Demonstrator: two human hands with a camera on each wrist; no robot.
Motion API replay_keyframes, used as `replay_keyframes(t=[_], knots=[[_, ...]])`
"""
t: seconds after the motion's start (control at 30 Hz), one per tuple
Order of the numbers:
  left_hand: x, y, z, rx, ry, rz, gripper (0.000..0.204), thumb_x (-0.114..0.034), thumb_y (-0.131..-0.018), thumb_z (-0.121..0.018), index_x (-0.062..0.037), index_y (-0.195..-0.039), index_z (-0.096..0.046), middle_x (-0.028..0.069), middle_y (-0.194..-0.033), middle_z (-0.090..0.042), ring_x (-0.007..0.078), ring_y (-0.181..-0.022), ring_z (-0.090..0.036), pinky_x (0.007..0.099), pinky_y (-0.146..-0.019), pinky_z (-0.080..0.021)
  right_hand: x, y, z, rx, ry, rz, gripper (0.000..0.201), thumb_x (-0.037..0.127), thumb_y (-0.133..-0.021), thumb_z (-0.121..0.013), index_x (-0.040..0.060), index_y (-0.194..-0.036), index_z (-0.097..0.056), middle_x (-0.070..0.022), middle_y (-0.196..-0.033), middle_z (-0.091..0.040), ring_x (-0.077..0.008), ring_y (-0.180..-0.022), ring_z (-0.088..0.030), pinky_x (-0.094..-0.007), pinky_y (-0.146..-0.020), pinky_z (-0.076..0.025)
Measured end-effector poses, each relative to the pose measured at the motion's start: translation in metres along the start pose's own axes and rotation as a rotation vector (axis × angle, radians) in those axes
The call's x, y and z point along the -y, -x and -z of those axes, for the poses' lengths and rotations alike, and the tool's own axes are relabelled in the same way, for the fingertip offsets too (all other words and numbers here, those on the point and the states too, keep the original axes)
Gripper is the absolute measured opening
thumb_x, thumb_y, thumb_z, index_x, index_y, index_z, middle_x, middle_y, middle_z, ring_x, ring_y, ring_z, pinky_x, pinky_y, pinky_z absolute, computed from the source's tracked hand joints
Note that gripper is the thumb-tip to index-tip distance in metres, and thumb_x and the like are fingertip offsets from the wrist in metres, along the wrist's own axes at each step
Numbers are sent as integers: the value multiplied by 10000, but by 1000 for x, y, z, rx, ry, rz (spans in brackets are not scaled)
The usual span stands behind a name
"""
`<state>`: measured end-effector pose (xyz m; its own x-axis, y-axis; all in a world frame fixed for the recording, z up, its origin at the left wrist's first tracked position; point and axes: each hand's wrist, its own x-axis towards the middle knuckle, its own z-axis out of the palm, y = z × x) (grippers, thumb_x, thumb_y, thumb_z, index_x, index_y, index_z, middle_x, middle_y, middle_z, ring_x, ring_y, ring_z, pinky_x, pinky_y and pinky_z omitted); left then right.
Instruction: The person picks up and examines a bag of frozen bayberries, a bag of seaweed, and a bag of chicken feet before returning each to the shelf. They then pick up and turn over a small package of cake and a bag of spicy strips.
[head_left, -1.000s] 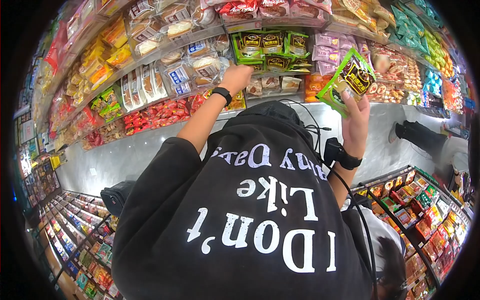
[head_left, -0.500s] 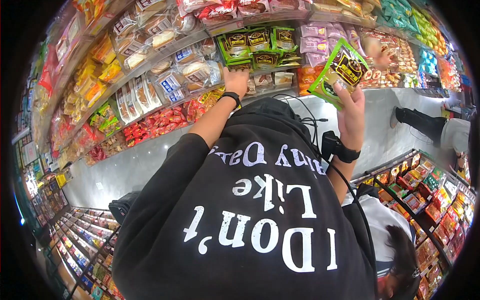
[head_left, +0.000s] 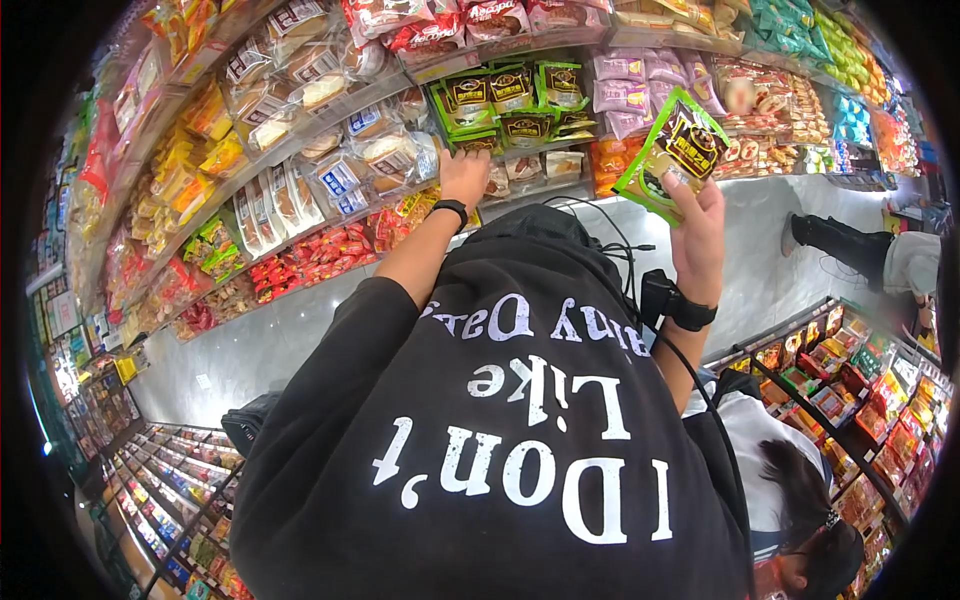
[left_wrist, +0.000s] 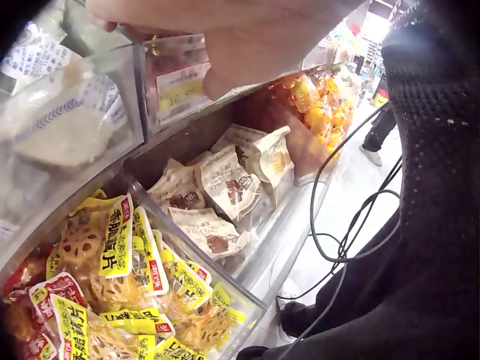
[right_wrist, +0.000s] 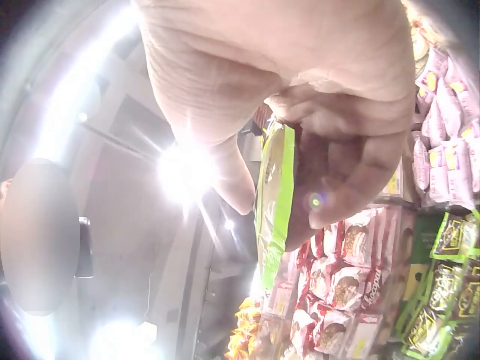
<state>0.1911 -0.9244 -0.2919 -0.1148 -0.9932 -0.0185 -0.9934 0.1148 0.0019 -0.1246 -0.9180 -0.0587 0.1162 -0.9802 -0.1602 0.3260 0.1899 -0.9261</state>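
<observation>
In the head view my right hand (head_left: 697,235) holds up a green and black snack packet (head_left: 680,150), pinching it with the thumb across its front. The right wrist view shows the packet (right_wrist: 277,202) edge-on between thumb and fingers. My left hand (head_left: 465,178) is at the front of a clear shelf bin of matching green packets (head_left: 510,90), its fingers over the bin's edge. From the left wrist, that hand (left_wrist: 255,37) lies across the top of the clear bin front, thumb overlapping a price tag (left_wrist: 180,94).
Below the left hand are paper-look snack bags (left_wrist: 229,180) and yellow lotus-root snack packets (left_wrist: 112,255). Purple packets (head_left: 650,80) and red-and-white packets (head_left: 495,20) fill neighbouring bins. A black cable (head_left: 625,240) hangs by my body. Another person (head_left: 770,430) stands behind at right.
The left hand was loosely fisted in front of the bin; its fingers have extended over the bin's edge. The right hand keeps the packet raised, shifted slightly left in view.
</observation>
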Motion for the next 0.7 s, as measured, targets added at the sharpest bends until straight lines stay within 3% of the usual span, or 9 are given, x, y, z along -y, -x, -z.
replay_keyframes(t=[0.7], knots=[[6, 4, 9, 22, 67, -47, 117, -239, -914, -575, -128, -908, -612, 65, -818, -695, 247, -850, -642, 446, -806, -347, -11, -15, 3, 20, 8, -36, 352, 76, -918, -637, -7, -1247, -540, -99, -1188, -640, -177, -1069, -625, -352, -961, -487]])
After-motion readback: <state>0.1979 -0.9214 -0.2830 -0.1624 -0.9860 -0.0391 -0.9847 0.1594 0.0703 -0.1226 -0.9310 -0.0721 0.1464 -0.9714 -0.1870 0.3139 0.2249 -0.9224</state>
